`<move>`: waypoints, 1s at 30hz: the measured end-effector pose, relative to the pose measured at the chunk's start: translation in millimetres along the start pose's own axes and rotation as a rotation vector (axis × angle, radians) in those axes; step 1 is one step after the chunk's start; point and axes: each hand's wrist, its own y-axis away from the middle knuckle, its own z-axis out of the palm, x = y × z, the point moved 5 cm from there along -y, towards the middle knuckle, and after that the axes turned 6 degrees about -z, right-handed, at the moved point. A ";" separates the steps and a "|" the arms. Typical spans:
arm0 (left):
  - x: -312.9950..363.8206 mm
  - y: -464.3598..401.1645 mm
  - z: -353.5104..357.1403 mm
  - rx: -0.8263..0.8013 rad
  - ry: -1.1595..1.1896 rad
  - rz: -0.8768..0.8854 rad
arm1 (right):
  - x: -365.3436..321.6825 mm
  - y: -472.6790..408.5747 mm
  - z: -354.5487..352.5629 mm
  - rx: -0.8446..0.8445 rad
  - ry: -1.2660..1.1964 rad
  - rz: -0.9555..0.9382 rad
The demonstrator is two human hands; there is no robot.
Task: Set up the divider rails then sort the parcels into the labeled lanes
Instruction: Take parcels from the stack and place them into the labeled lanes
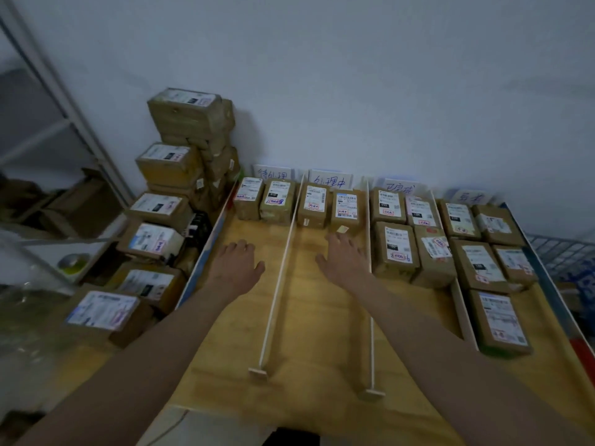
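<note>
Both hands empty, fingers spread: left hand (pixel 240 262) in far-left lane, right hand (pixel 343 257) next lane. Divider rails (pixel 279 278) standing (thin, likely tippy); parcels (pixel 394 249) sorted far, unsorted stack (pixel 180 149) left. Risk: forearm nudging rail, mixing lanes.

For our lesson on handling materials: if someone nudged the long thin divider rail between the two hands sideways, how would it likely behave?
The divider rail looks like a thin, tall strip, so it would probably flex somewhat along its length. Only a small foot shows at its near end, so it could tip or slide easily on the smooth wooden table. It seems light.
</note>
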 end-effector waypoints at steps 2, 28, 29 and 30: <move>-23.8 22.1 -6.3 -0.003 -0.003 -0.030 | -22.1 14.4 2.4 -0.017 -0.002 -0.021; -317.0 -60.0 -41.2 0.029 0.093 -0.170 | -279.8 -111.4 51.9 -0.055 -0.164 -0.051; -325.0 -72.9 -45.0 0.025 0.092 -0.159 | -286.7 -121.8 53.4 -0.048 -0.183 -0.031; -332.3 -86.5 -49.4 0.027 0.084 -0.141 | -292.9 -132.8 55.1 -0.045 -0.204 -0.010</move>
